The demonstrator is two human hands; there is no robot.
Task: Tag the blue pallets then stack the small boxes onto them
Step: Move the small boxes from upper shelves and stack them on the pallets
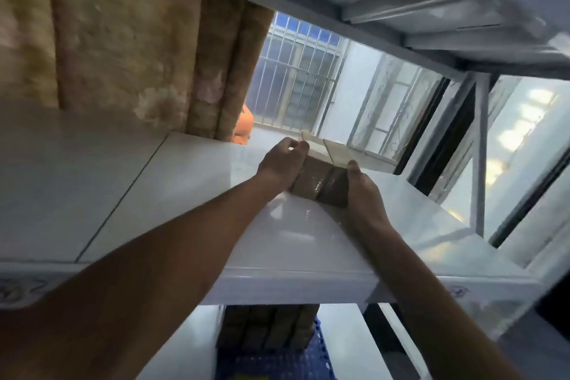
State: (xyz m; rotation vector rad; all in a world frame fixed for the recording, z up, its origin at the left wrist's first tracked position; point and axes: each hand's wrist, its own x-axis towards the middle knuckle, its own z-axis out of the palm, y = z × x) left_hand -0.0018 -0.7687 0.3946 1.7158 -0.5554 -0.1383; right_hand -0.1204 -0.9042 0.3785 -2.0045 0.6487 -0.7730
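We are gripping a small box (320,183) between both hands: left hand (282,165) is wrapping its left side, fingers curled over the top far corner; right hand (362,188) is pressing flat against its right side, thumb up. The box, brown with a dark tape band, is sitting near the far edge of a white shelf (293,244), a second box (334,151) just behind it. Brown rolls (216,77) are standing at the shelf's far left.

Below the shelf's near edge, stacked boxes (271,327) are already resting on a blue pallet (271,364), so stacking is looking part done. We cannot tell if the pallet is carrying a tag. At least these two boxes are still waiting to go down.
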